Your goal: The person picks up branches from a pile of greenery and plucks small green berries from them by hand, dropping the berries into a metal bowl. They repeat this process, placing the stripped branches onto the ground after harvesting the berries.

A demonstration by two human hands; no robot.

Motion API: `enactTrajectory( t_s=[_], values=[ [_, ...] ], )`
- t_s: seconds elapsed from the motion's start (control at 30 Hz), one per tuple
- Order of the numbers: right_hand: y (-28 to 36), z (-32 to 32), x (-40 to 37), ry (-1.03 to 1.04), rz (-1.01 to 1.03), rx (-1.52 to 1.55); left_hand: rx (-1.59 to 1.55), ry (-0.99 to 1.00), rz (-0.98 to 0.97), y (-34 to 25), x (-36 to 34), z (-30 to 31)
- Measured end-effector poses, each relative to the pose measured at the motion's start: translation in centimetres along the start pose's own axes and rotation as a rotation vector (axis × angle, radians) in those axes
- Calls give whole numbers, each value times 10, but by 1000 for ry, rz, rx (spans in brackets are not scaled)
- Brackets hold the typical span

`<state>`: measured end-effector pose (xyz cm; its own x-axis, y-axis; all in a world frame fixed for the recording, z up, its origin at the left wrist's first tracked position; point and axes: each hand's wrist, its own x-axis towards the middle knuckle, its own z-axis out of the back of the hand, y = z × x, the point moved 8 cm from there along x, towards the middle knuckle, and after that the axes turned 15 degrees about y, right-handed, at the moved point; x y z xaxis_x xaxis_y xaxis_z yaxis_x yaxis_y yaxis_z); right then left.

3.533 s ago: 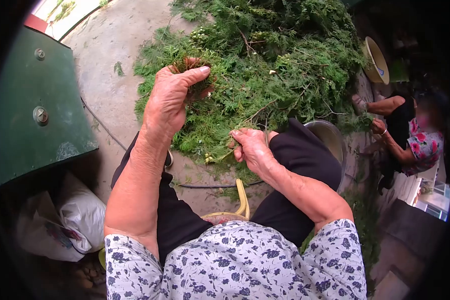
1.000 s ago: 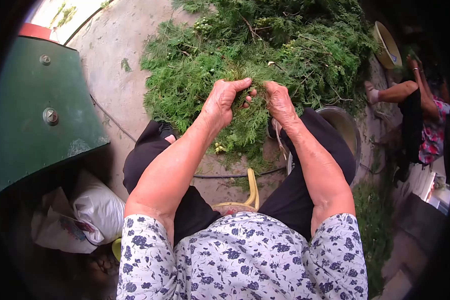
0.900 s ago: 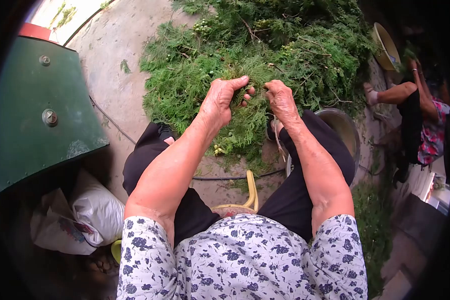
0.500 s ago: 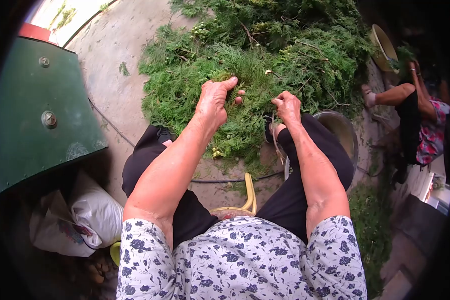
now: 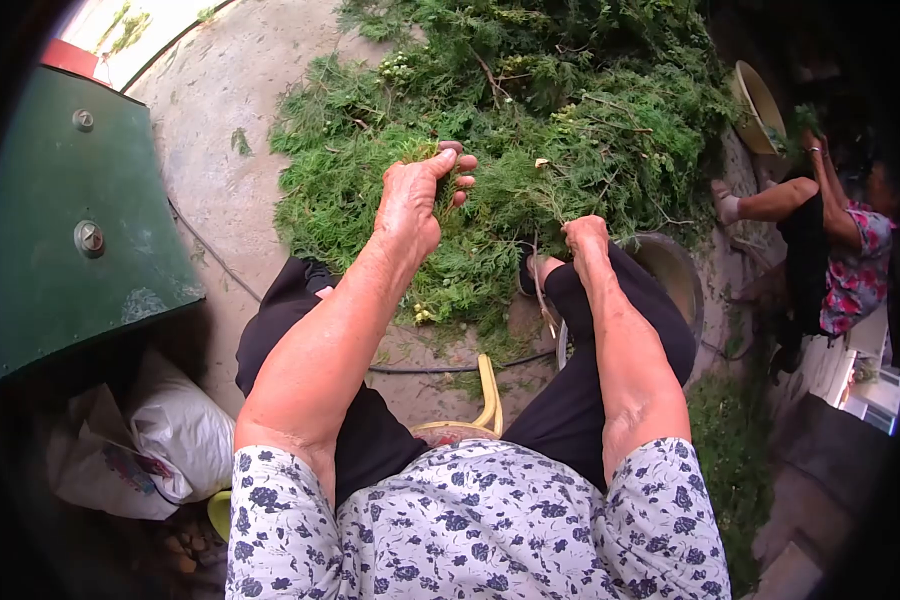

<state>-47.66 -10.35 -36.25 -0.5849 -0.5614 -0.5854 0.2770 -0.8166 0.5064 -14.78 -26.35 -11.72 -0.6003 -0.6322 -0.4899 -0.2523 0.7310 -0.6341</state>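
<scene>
A big heap of cut evergreen branches (image 5: 510, 130) with scaly green leaves lies on the ground before me. Over its near left part, my left hand (image 5: 420, 192) is closed with fingers curled and thumb on top, and feathery green sprigs (image 5: 415, 152) poke out beside the thumb. My right hand (image 5: 587, 238) is pinched shut at the near right edge of the heap, on a thin evergreen twig (image 5: 558, 208) whose leafy end lies toward the heap. A bare brown stem (image 5: 540, 285) hangs just left of that hand, above my shoe.
A metal basin (image 5: 675, 275) stands by my right knee. To the left are a green metal cover (image 5: 95, 200) and white sacks (image 5: 180, 425). A dark hose (image 5: 420, 369) crosses the ground. At right, another person (image 5: 850, 230) holds greenery near a yellowish basin (image 5: 758, 105).
My left hand has shifted slightly left, its fingers now more curled into view. My right hand has drawn back toward me, and the brown stem hangs a little apart from it.
</scene>
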Motion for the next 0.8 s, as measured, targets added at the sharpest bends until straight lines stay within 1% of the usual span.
enactTrajectory(
  t_s=[0.07,0.1,0.13,0.2,0.23,0.27,0.33,0.37,0.4,0.47,0.6,0.63,0.7,0.73,0.8],
  values=[
    [33,7,-32,152,-123,-118,-36,2,-23,-6,-2,-1],
    [17,4,-21,172,-109,70,-37,2,-25,-9,-3,-1],
    [33,10,-37,173,-107,69,-34,-1,-39,-13,-5,-1],
    [82,21,-110,175,-212,509,-32,-4,-57,-23,-9,-1],
    [90,15,-124,197,-212,602,-35,10,-79,-29,-10,-1],
    [95,12,-129,219,-168,573,-38,27,-101,-37,-14,-2],
    [95,0,-124,302,-93,407,-39,29,-128,-51,-21,-3],
    [93,-5,-124,336,-61,386,-29,12,-157,-58,-24,0],
    [96,-5,-127,339,-57,383,-18,-5,-188,-63,-26,3],
    [102,-5,-133,362,-38,490,-13,-13,-208,-66,-26,11],
    [102,11,-136,196,-110,614,-27,-35,-216,-69,-29,19],
    [104,12,-136,196,-107,612,-18,-38,-222,-71,-30,19],
    [98,7,-139,204,-227,764,-28,-46,-225,-74,-33,18],
    [98,7,-138,204,-226,761,-35,-52,-225,-75,-35,18],
    [91,4,-138,248,-330,866,-33,-46,-230,-76,-35,18]
  ],
)
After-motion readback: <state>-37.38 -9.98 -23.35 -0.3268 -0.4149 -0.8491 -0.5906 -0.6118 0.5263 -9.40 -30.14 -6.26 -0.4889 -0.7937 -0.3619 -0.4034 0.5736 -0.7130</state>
